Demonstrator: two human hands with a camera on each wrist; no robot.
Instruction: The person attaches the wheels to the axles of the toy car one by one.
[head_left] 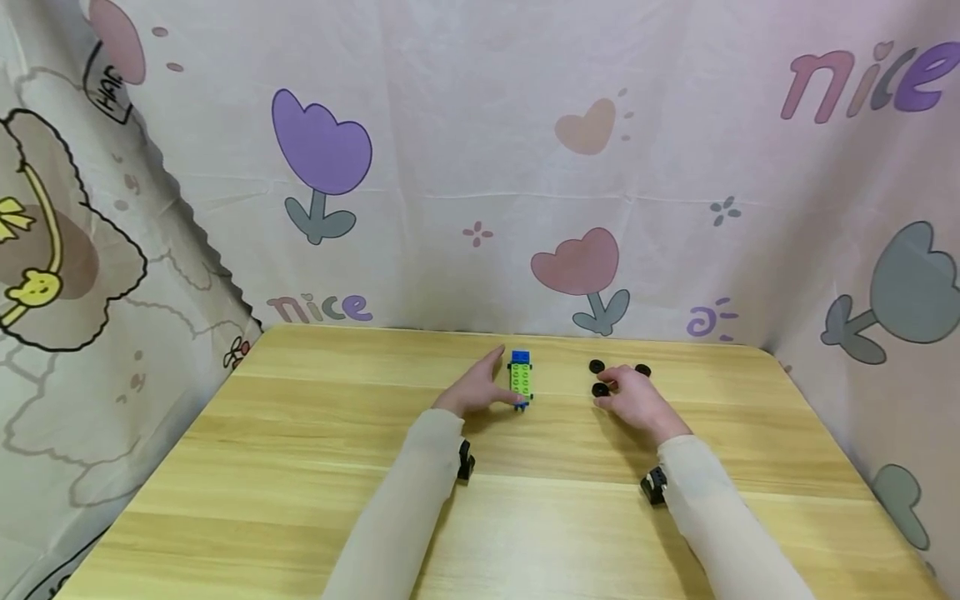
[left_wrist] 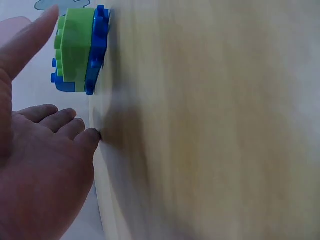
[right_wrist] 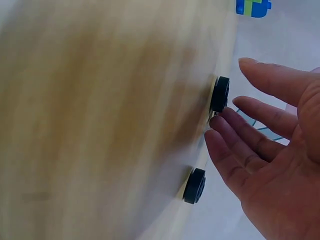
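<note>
A toy car body of stacked building bricks (head_left: 521, 379), lime green with blue parts, stands near the table's far edge. Beside it on the left is my left hand (head_left: 476, 390), thumb and fingers spread apart. The thumb reaches across the body's near end in the head view; whether it touches cannot be told. On the right, my right hand (head_left: 636, 398) hovers by the black wheels, its fingers loosely bent and nothing held. One black wheel (right_wrist: 220, 95) lies close to its fingertips, and another wheel (right_wrist: 195, 186) lies farther off. A third wheel (head_left: 596, 366) shows in the head view.
The wooden table (head_left: 525, 533) ends at a hanging patterned cloth (head_left: 435, 167) at the back, with more cloth at both sides. Small black devices sit on both wrists, such as the right wrist camera (head_left: 654, 486).
</note>
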